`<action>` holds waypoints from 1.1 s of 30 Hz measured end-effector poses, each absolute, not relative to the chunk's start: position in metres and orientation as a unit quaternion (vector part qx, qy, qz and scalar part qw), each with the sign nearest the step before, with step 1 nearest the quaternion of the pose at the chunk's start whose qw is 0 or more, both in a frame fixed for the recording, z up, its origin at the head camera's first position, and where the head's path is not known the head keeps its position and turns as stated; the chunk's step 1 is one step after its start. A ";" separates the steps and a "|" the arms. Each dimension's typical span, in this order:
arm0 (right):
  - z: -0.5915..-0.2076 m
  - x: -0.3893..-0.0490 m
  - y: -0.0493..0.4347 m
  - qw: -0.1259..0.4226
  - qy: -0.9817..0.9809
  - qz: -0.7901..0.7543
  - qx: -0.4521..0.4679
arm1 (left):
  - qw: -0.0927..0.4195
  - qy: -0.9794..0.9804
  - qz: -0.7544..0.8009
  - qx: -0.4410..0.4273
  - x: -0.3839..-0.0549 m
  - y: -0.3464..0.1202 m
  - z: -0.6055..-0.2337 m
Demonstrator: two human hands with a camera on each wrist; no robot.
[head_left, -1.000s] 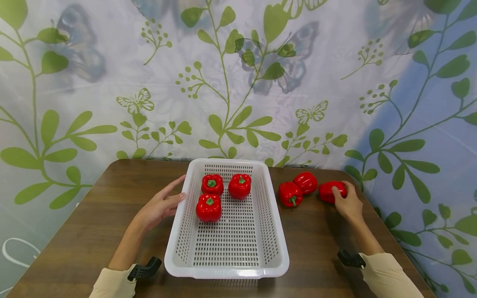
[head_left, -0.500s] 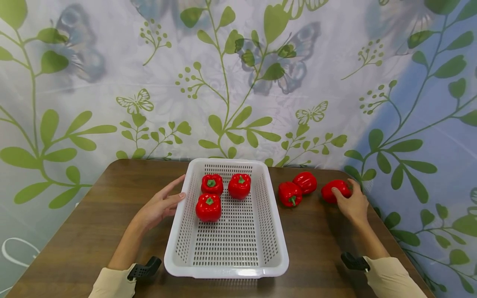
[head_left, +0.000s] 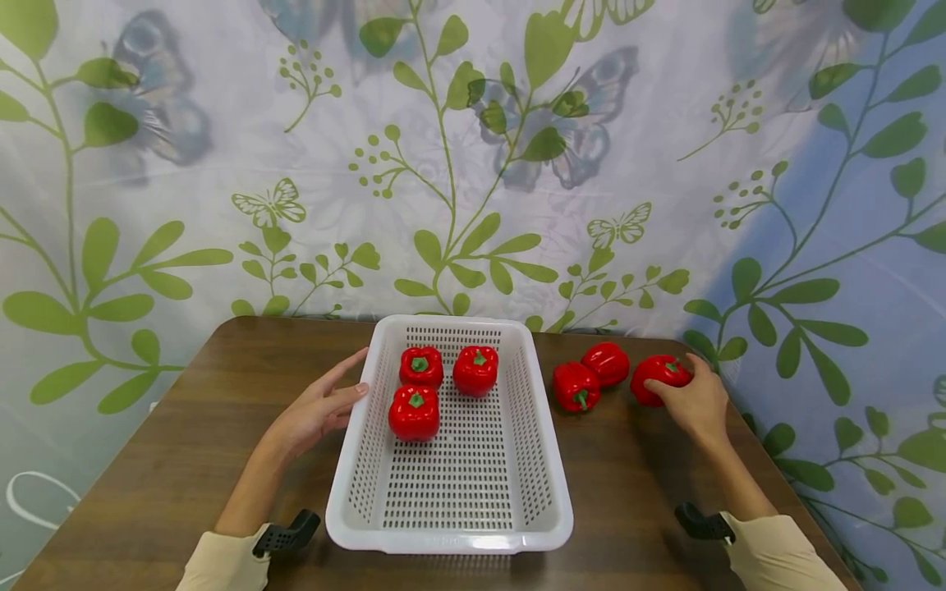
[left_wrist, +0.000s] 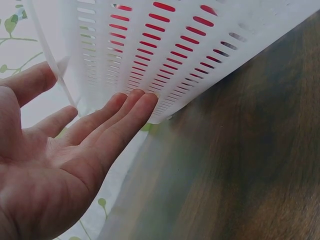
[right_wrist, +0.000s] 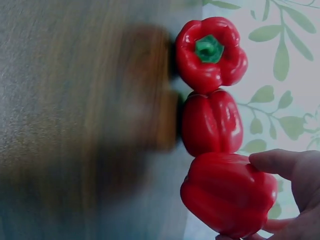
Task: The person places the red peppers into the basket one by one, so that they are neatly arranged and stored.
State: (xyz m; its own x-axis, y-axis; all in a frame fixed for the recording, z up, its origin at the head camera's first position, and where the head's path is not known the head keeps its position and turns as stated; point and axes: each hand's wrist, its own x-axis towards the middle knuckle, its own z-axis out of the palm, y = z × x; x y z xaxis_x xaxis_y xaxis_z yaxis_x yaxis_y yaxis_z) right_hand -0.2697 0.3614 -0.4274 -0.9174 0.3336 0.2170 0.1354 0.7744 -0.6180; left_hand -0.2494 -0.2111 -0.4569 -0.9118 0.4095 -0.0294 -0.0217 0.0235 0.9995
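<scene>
I count six red peppers (head_left: 414,414): three inside the one white basket (head_left: 449,541), two on the worktop (head_left: 606,492) right of it. The sixth pepper (head_left: 660,371), near those two, is in my right grip (head_left: 693,404), thumb and fingers spread around it. My left grip (head_left: 314,412), fingers nearly straight, touches the basket's left side.

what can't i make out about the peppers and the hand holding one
Head view: underside of the held pepper, hidden by its own body; contact with the table is unclear.
Right wrist view: part of the right hand, hidden behind that pepper and cut off by frame edges.
Left wrist view: shapes of the peppers, hidden by the basket wall.
</scene>
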 end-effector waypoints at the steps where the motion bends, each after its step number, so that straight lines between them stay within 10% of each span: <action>1: -0.426 -0.269 0.360 0.162 -0.929 0.310 -0.123 | 0.157 0.698 0.684 0.141 -0.249 -0.211 -0.457; 33: -0.381 -0.252 0.331 0.180 -0.939 0.291 -0.041 | 0.156 0.702 0.680 0.142 -0.251 -0.212 -0.459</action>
